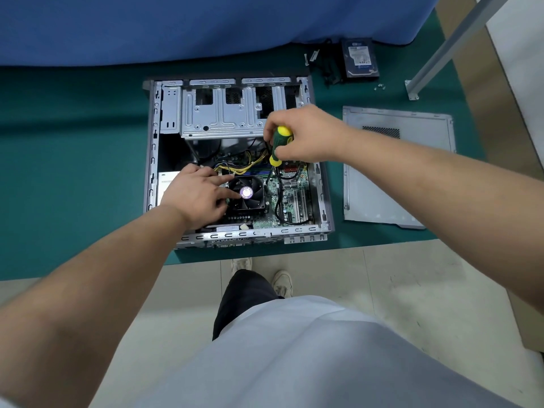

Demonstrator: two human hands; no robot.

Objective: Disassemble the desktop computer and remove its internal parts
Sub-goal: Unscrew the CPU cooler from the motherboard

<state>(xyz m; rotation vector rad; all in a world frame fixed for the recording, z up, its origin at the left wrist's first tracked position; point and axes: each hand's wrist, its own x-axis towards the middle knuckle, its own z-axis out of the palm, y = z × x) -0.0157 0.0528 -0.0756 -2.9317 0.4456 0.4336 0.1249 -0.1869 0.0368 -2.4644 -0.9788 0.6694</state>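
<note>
Over the cooling fan [246, 192], the left hand [196, 192] lies with fingers fairly straight and spread, fingertips resting on the black ribbed blades by the purple round sticker, holding nothing. Beyond the fan, the right hand [303, 134] curls its fingers round the screwdriver [279, 145], a chunky green-and-yellow handle pointing down toward the green circuit board [290, 198]; its tip is hidden. For this step, I judge it best to keep the tool upright, press firmly while turning, and steady the fan. Around the fan stands the computer case [238, 160], open, grey sheet metal with slotted edges, on a green mat [73, 160]. Right of the case lie its flat side panel [397, 169] and a hard drive [360, 58].
</note>
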